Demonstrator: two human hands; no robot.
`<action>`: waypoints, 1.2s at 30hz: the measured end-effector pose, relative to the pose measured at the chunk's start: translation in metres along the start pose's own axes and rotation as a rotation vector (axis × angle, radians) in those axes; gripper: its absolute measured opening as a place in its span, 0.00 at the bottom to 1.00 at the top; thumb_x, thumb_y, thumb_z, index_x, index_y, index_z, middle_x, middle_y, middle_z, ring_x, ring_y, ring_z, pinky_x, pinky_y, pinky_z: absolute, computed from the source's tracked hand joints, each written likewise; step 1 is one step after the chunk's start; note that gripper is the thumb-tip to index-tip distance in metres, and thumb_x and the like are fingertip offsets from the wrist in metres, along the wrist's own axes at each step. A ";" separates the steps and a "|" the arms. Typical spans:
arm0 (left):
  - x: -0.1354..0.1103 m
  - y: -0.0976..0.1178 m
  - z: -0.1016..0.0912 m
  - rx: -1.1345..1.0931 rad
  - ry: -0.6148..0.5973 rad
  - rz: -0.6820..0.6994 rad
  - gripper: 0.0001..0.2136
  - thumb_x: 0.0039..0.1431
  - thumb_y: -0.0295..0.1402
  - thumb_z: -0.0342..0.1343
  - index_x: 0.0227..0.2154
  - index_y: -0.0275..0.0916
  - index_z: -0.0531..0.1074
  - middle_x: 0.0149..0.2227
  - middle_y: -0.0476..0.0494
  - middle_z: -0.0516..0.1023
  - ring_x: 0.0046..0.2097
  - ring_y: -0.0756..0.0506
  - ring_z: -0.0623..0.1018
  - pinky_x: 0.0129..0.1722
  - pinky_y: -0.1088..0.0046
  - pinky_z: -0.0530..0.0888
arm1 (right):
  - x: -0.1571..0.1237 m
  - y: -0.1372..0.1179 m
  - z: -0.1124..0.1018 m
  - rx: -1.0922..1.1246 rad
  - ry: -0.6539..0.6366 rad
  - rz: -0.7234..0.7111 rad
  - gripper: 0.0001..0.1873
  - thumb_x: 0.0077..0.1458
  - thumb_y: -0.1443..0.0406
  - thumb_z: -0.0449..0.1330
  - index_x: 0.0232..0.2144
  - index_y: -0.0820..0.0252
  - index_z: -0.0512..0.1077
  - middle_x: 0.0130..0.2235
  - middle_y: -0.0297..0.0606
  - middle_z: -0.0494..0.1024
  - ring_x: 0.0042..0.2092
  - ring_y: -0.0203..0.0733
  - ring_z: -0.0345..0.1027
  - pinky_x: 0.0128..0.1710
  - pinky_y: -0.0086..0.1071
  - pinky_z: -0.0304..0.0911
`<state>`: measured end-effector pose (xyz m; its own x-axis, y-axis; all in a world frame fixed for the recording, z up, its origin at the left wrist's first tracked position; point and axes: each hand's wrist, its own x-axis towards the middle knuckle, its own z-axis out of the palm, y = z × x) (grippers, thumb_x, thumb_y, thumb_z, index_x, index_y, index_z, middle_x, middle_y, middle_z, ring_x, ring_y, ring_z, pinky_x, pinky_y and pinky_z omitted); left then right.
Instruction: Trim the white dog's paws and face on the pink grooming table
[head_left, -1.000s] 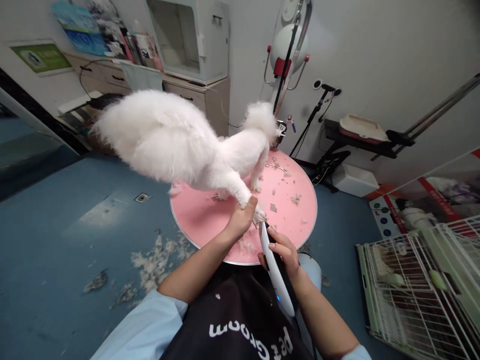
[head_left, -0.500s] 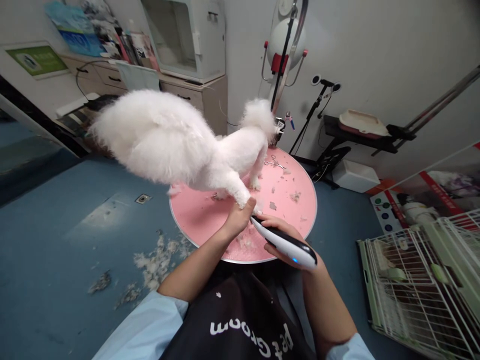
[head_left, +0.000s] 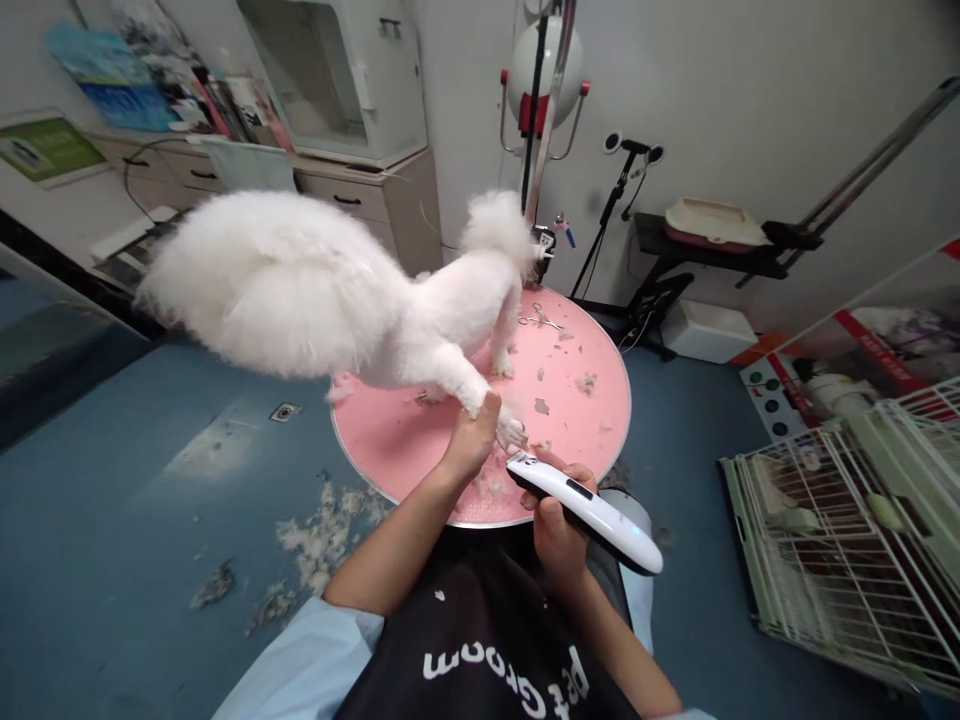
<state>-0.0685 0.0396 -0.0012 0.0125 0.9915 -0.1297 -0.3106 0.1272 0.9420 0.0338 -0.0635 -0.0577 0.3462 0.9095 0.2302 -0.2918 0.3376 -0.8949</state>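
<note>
A white fluffy dog [head_left: 457, 300] stands on a round pink grooming table [head_left: 585, 430], its big bushy head of fur to the left. My left hand [head_left: 471, 438] is closed round its near foreleg just above the paw [head_left: 511, 430], which sticks out past my thumb. In my right hand [head_left: 559, 515] I grip a white and black cordless hair clipper [head_left: 592, 510] with a small light on it. The clipper's blade end is close to the toes; whether it touches them I cannot tell.
Scissors [head_left: 541, 318] and tufts of cut hair [head_left: 586, 384] lie on the table. More hair [head_left: 322, 535] is scattered on the blue floor. A wire cage [head_left: 832, 540] stands at right. Behind are a grooming arm post [head_left: 551, 110] and a cabinet [head_left: 360, 205].
The clipper has turned over in my right hand, its white top now upward, and moved back slightly from the leg. The paw now shows beyond my left hand. The whole view has shifted slightly.
</note>
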 end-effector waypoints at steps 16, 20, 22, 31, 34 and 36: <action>-0.003 -0.002 0.007 -0.078 0.040 0.005 0.28 0.45 0.61 0.57 0.23 0.35 0.68 0.19 0.47 0.73 0.20 0.50 0.72 0.23 0.76 0.70 | -0.007 -0.006 0.027 -0.158 0.024 -0.194 0.19 0.55 0.60 0.62 0.46 0.48 0.59 0.56 0.42 0.66 0.38 0.39 0.73 0.45 0.46 0.69; -0.005 -0.002 0.008 -0.063 0.039 0.019 0.27 0.48 0.60 0.54 0.23 0.35 0.67 0.19 0.48 0.72 0.21 0.50 0.72 0.23 0.75 0.70 | -0.011 0.003 0.042 -0.136 0.021 -0.280 0.24 0.54 0.54 0.62 0.49 0.47 0.58 0.60 0.44 0.59 0.45 0.44 0.72 0.44 0.46 0.70; -0.005 -0.001 0.008 -0.045 0.064 0.058 0.27 0.49 0.59 0.55 0.24 0.36 0.67 0.20 0.48 0.73 0.23 0.50 0.73 0.25 0.75 0.71 | -0.013 0.006 0.047 -0.087 0.002 -0.247 0.26 0.54 0.52 0.61 0.51 0.46 0.56 0.64 0.46 0.53 0.47 0.46 0.72 0.44 0.47 0.70; -0.008 0.011 0.010 -0.027 0.145 0.093 0.27 0.42 0.60 0.59 0.22 0.36 0.67 0.19 0.48 0.73 0.23 0.49 0.74 0.24 0.75 0.71 | -0.005 -0.021 0.017 -0.239 -0.014 -0.380 0.21 0.53 0.51 0.62 0.46 0.48 0.63 0.52 0.42 0.68 0.32 0.37 0.69 0.28 0.33 0.67; -0.008 0.011 0.011 -0.058 0.141 0.070 0.27 0.40 0.60 0.60 0.23 0.36 0.67 0.18 0.49 0.72 0.22 0.49 0.74 0.23 0.75 0.71 | -0.007 -0.026 0.012 -0.211 -0.058 -0.280 0.19 0.55 0.52 0.60 0.44 0.50 0.62 0.51 0.43 0.68 0.32 0.37 0.68 0.29 0.33 0.66; -0.009 0.011 0.011 -0.070 0.151 0.065 0.27 0.40 0.59 0.61 0.24 0.36 0.67 0.18 0.49 0.72 0.22 0.49 0.74 0.23 0.75 0.71 | -0.010 -0.025 0.010 -0.185 -0.027 -0.269 0.20 0.54 0.50 0.61 0.44 0.50 0.61 0.51 0.43 0.68 0.32 0.37 0.68 0.29 0.34 0.66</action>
<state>-0.0613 0.0328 0.0140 -0.1512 0.9813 -0.1189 -0.3712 0.0551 0.9269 0.0287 -0.0787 -0.0337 0.3646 0.8005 0.4756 -0.0255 0.5192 -0.8543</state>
